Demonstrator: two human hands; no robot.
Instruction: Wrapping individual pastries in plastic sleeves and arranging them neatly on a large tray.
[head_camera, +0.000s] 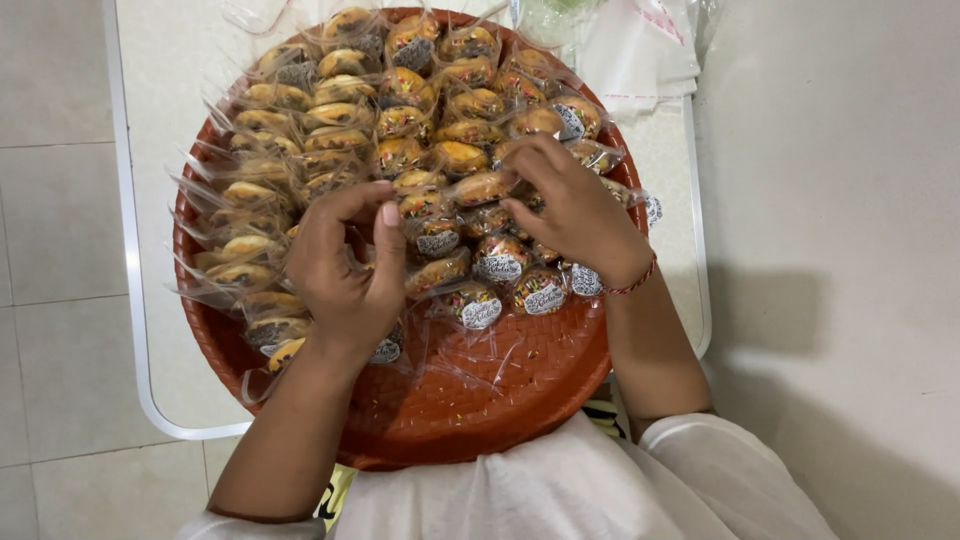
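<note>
L hand (345, 265) & R hand (575, 205) pinch wrapped cookies (440, 235) mid tray (480, 400) — prob best: grip bag edges lightly, rows stay tight.

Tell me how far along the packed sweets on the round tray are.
Done: wrapped sweets in clear bags with round labels fill most of the red woven tray, set in rows. In hand: the left hand and right hand both rest on packets near the middle. Left: the near strip of tray is bare, and spare clear bags lie on the white table.
</note>
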